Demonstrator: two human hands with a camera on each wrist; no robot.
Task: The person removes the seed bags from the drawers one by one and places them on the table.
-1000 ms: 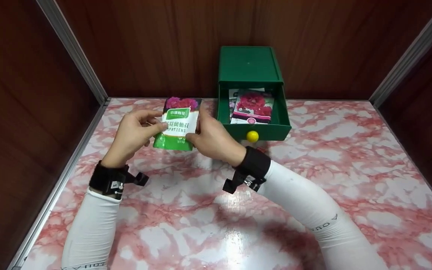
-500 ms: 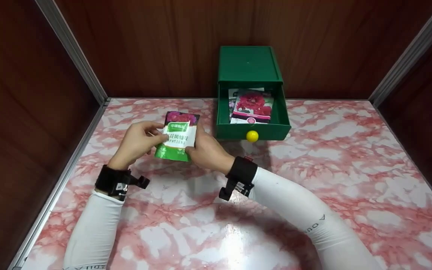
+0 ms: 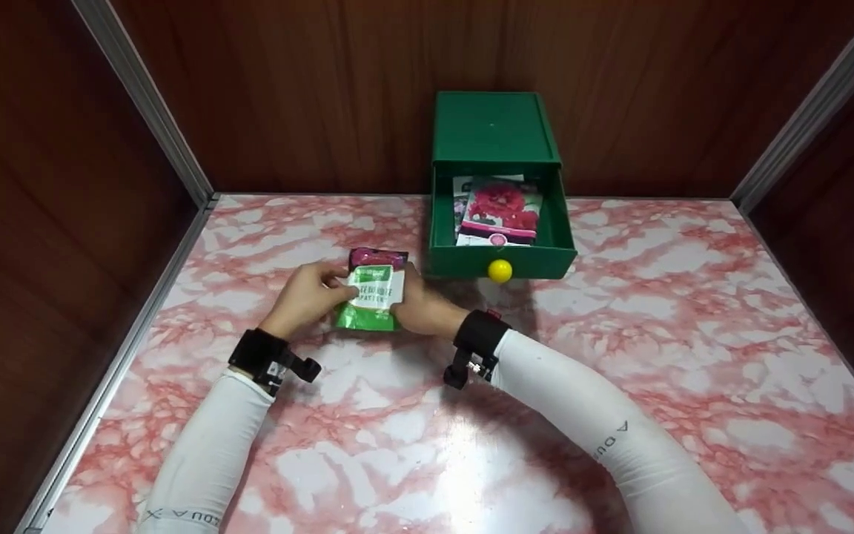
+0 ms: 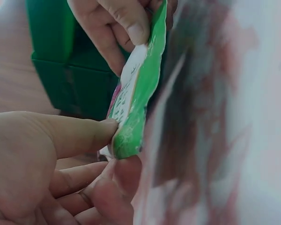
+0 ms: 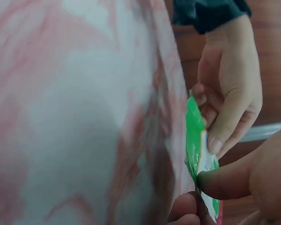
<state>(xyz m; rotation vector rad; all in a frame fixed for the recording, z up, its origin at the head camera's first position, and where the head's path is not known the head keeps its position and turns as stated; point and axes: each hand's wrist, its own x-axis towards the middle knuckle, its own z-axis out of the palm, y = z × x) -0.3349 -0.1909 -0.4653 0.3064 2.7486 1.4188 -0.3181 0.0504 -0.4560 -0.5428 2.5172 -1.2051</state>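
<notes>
A flower seed packet [image 3: 375, 297], green and white with a pink bloom along its top, is held up between both hands above the marbled table. My left hand [image 3: 308, 298] pinches its left edge, thumb on the printed face and fingers behind. On the opposite edge my right hand [image 3: 427, 304] grips it the same way. In the left wrist view the packet [image 4: 139, 93] appears nearly edge-on, its green bottom close over the table. The right wrist view shows both thumbs on the packet's [image 5: 195, 136] front.
Behind and to the right stands a green box [image 3: 494, 130] with its drawer [image 3: 471, 261] pulled out, a yellow knob [image 3: 500, 271] on the front. Inside lie flower packets [image 3: 500, 211], the top one with red blooms. Dark wood panels [image 3: 308, 96] enclose the marbled table [image 3: 368, 445].
Both hands have lowered the packet toward the table and brought it nearer to me, shifting slightly right. Its face now tilts back more. The drawer has stayed put.
</notes>
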